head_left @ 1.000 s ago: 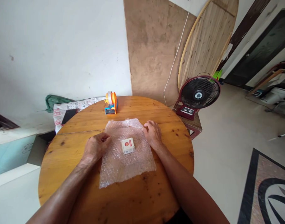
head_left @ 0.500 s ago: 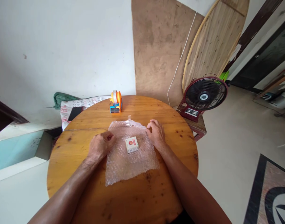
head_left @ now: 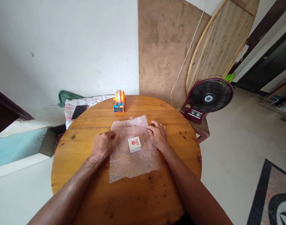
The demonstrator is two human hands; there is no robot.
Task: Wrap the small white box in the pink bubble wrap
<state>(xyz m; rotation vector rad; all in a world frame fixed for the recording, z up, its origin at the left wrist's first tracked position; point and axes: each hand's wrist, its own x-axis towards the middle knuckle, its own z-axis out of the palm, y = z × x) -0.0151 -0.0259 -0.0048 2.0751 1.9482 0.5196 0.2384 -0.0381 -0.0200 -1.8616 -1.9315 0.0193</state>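
A sheet of clear bubble wrap (head_left: pixel 133 156) lies flat on the round wooden table (head_left: pixel 91 125). A small white box with a red mark (head_left: pixel 134 145) sits on its middle. My left hand (head_left: pixel 103 145) rests at the sheet's left edge, fingers curled and pinching that edge. My right hand (head_left: pixel 158 135) lies on the right edge, fingers bent and pressed down on the wrap. An orange and blue tape dispenser (head_left: pixel 119 101) stands at the table's far side.
A dark red floor fan (head_left: pixel 207 100) stands on a low stool right of the table. A round wooden board (head_left: pixel 218 40) and a brown panel (head_left: pixel 161 47) lean against the wall. A printed sack with a dark phone (head_left: pixel 79 110) lies behind the table's left.
The far edge of the bubble wrap, lifted half a second ago, now lies flat. Both hands stay at the sheet's sides. The view has shifted slightly.
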